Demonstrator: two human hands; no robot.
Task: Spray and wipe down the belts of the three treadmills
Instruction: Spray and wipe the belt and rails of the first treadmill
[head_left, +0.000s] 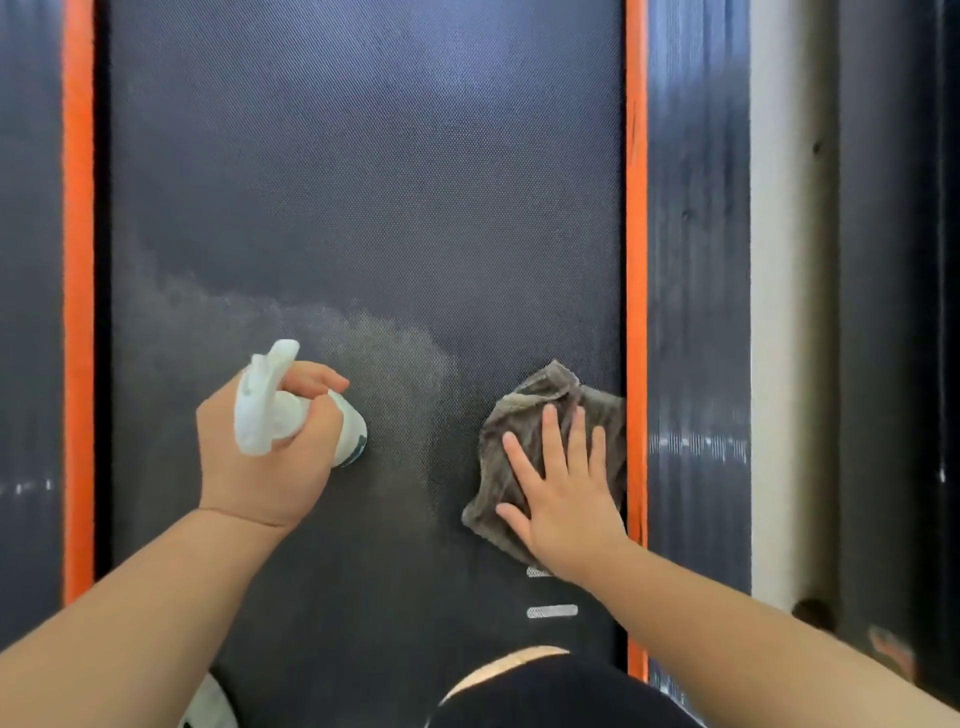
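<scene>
The belt (363, 156) ran lengthwise away from the person, its long axis straight ahead between the two orange side strips (636, 260). The right hand (563, 504) lay flat with fingers spread, pressing a crumpled grey cloth (545, 387) onto the belt hard against the right-hand strip. The left hand (265, 467) was wrapped round a white spray bottle (260, 410), a finger curled at the trigger and the nozzle aimed forward and a little inward. A pale, misted patch (395, 353) lay across the belt to the left of the cloth and slightly ahead of it, reaching towards the left strip. It looked like fresh spray, though it may have been glare on the weave. The cloth hand was the nearer one to that patch's right end, so the wipe would likely run crosswise to the left, over the belt's width, not along it.
</scene>
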